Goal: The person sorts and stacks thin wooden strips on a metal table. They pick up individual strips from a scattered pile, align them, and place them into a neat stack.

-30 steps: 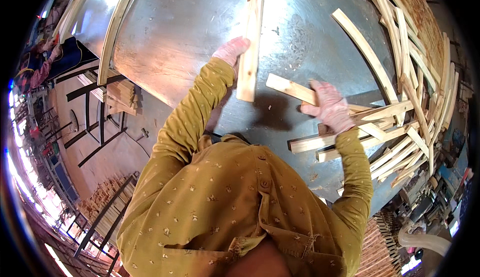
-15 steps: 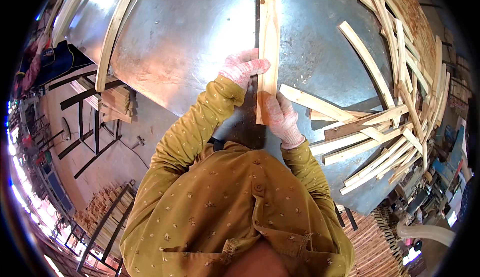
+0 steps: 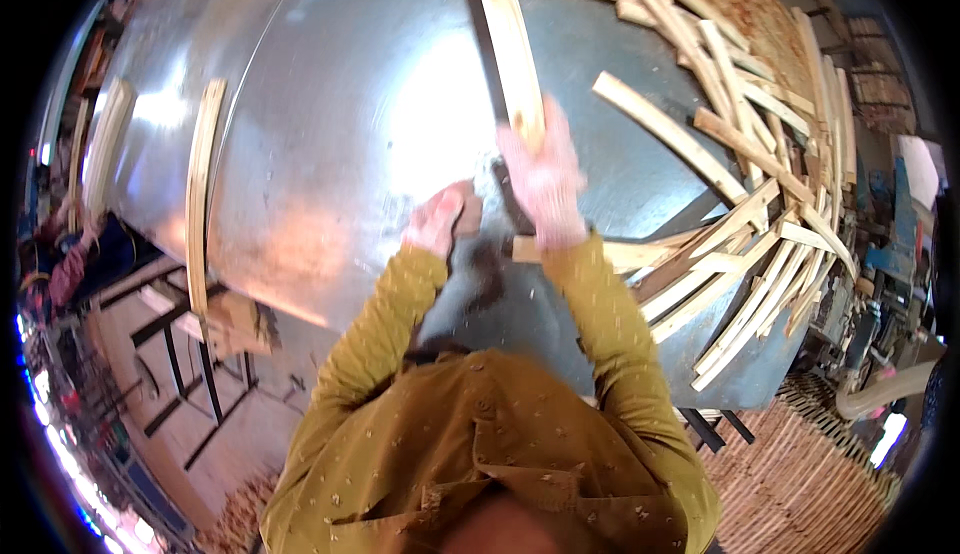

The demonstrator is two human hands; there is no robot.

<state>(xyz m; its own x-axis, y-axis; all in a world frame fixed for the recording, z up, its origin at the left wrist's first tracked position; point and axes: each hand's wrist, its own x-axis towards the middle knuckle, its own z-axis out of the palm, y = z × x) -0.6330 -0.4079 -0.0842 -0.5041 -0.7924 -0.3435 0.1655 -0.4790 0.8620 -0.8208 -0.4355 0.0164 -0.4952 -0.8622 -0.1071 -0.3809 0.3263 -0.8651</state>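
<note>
A long pale wooden strip point(image 3: 512, 44) runs away from me over the shiny metal table point(image 3: 330, 104). My right hand point(image 3: 546, 179), in a pinkish-white knit glove, grips its near end, blurred by motion. Left of it and apart from the strip, my left hand point(image 3: 434, 222), gloved alike, hovers over the metal with its fingers curled in. Nothing shows in that hand. Close to my right wrist, a loose strip point(image 3: 640, 254) points its near end toward me.
Wooden strips point(image 3: 740, 244) lie in a jumbled heap along the table's right side. One strip point(image 3: 205, 194) lies across the left edge, near a person in dark clothing point(image 3: 75, 264). Stacked slats point(image 3: 800, 464) stand below right, a black metal frame point(image 3: 205, 384) below left.
My left hand has let go of the strip and drawn back toward the lower left. My right hand has pushed the strip away from me, and its near end has shifted farther off.
</note>
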